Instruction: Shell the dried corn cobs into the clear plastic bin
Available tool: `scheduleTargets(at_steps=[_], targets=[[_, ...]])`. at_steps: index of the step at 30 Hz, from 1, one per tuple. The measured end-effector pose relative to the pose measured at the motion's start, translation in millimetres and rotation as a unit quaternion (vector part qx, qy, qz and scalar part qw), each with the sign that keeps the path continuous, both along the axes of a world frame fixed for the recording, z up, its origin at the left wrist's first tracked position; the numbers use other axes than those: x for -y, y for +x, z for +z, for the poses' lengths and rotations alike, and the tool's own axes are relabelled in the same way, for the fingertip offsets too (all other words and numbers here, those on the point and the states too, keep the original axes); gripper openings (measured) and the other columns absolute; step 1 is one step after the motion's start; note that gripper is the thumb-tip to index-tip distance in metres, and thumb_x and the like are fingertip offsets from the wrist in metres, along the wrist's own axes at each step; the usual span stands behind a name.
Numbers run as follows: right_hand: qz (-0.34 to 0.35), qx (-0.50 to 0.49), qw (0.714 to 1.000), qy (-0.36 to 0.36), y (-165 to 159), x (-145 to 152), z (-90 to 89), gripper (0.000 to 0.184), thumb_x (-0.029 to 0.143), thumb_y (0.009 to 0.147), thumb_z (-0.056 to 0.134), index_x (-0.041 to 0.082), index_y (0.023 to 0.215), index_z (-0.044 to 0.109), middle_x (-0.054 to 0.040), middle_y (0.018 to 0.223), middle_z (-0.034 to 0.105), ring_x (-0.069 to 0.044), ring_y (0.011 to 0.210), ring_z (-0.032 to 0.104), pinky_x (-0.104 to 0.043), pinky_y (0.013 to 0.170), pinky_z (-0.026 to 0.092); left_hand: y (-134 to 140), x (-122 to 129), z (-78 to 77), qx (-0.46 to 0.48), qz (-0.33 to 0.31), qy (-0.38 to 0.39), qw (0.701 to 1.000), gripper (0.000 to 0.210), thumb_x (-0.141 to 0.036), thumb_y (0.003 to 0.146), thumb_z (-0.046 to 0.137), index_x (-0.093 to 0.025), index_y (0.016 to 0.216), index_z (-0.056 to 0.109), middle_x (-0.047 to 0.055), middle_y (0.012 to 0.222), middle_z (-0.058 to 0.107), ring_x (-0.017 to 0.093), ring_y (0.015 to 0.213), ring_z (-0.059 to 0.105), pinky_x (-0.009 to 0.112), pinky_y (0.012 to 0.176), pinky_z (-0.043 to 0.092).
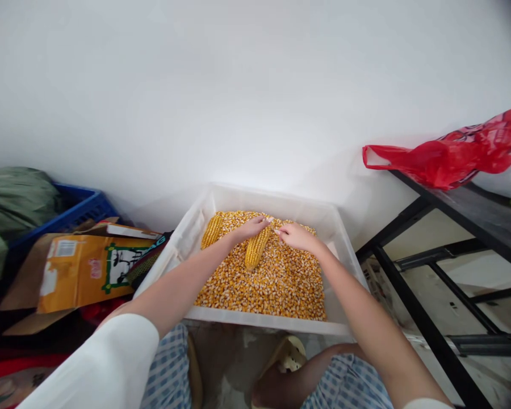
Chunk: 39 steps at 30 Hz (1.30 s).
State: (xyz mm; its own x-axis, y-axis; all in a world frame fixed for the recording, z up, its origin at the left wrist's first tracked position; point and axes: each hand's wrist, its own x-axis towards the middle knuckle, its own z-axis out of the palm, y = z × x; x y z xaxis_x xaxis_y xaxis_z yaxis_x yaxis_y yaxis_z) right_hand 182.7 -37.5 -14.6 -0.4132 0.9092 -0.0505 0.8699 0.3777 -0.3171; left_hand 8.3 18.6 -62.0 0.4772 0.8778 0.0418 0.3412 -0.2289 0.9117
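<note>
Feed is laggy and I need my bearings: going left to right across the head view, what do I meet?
Green cloth bundle → blue plastic crate → orange printed cardboard box → translucent white plastic bin of loose yellow corn kernels → black metal rack → red plastic bag.

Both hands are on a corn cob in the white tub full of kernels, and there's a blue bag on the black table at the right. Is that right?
Not quite. The bag on the black table is red, not blue, as the head view shows. The rest holds: the left hand and right hand are on a corn cob in the white tub of kernels.
</note>
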Motion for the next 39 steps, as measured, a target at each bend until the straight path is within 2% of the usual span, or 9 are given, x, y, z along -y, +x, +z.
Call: scheduleTargets(at_steps=[3,7,18,22,29,35,37,39], targets=[[0.001,-0.004,1.0,0.018,-2.8,2.4,0.8,0.036,0.028,0.09,0.034,0.015,0.07,0.06,-0.0035,0.068,0.061,-0.012,0.059,0.05,-0.021,0.054,0.028,1.2,-2.5,-3.5,0.008,0.023,-0.009,1.0,0.05,-0.057,0.077,0.034,-0.016,0.09,0.059,0.004,0.1,0.06,0.02,0.098,0.05,0.028,0.091,0.034],[-0.008,0.001,1.0,0.023,-4.8,4.3,3.2,0.037,0.03,0.091,0.032,0.015,0.073,0.061,-0.0044,0.071,0.062,-0.013,0.06,0.05,-0.021,0.054,0.027,1.4,-2.9,-4.3,0.008,0.02,-0.009,1.0,0.054,-0.059,0.078,0.03,-0.017,0.093,0.061,0.004,0.11,0.059,0.021,0.104,0.048,0.029,0.096,0.03],[-0.004,0.03,0.999,0.033,-6.1,6.8,3.9,0.033,0.025,0.089,0.036,0.015,0.074,0.063,-0.0058,0.076,0.065,-0.014,0.064,0.053,-0.021,0.057,0.03,2.2,1.5,1.0,0.001,0.022,-0.01,1.0,0.058,-0.06,0.078,0.03,-0.016,0.104,0.058,0.006,0.118,0.055,0.021,0.111,0.045,0.03,0.099,0.027],[-0.017,0.044,0.998,0.046,-8.8,7.7,1.2,0.032,0.025,0.089,0.036,0.015,0.076,0.064,-0.0071,0.078,0.065,-0.015,0.066,0.055,-0.022,0.058,0.03,4.1,5.6,3.1,0.003,0.013,-0.004,1.0,0.056,-0.06,0.078,0.029,-0.017,0.097,0.06,0.005,0.114,0.057,0.021,0.106,0.048,0.031,0.097,0.029],[-0.073,0.039,0.995,0.048,-14.7,3.7,-17.5,0.032,0.027,0.091,0.032,0.016,0.089,0.062,-0.0082,0.087,0.065,-0.016,0.076,0.057,-0.022,0.064,0.033,0.7,7.9,6.6,0.002,-0.004,-0.021,1.0,0.05,-0.059,0.071,0.044,-0.015,0.091,0.058,0.005,0.092,0.061,0.021,0.091,0.053,0.031,0.083,0.039],[-0.086,-0.047,0.993,0.063,-32.3,0.1,-45.3,0.033,0.026,0.094,0.025,0.016,0.104,0.054,-0.0079,0.096,0.063,-0.015,0.084,0.057,-0.021,0.069,0.035,-9.5,1.7,2.8,0.018,0.023,-0.067,0.997,0.05,-0.051,0.066,0.054,-0.013,0.097,0.057,0.009,0.097,0.062,0.025,0.1,0.051,0.031,0.085,0.037],[-0.086,-0.069,0.992,0.061,-34.4,-1.9,-47.8,0.033,0.025,0.094,0.025,0.016,0.106,0.053,-0.0078,0.098,0.062,-0.014,0.086,0.056,-0.02,0.071,0.035,-10.9,0.2,1.4,0.017,0.037,-0.072,0.997,0.049,-0.05,0.064,0.056,-0.013,0.097,0.057,0.01,0.099,0.062,0.026,0.103,0.049,0.031,0.086,0.036],[-0.066,-0.071,0.994,0.053,-31.6,-3.8,-44.2,0.034,0.027,0.094,0.025,0.016,0.1,0.056,-0.007,0.093,0.063,-0.014,0.083,0.056,-0.02,0.069,0.035,-10.9,-0.9,0.6,0.025,0.02,-0.069,0.997,0.046,-0.05,0.065,0.055,-0.014,0.095,0.058,0.009,0.099,0.062,0.024,0.101,0.05,0.03,0.086,0.036]])
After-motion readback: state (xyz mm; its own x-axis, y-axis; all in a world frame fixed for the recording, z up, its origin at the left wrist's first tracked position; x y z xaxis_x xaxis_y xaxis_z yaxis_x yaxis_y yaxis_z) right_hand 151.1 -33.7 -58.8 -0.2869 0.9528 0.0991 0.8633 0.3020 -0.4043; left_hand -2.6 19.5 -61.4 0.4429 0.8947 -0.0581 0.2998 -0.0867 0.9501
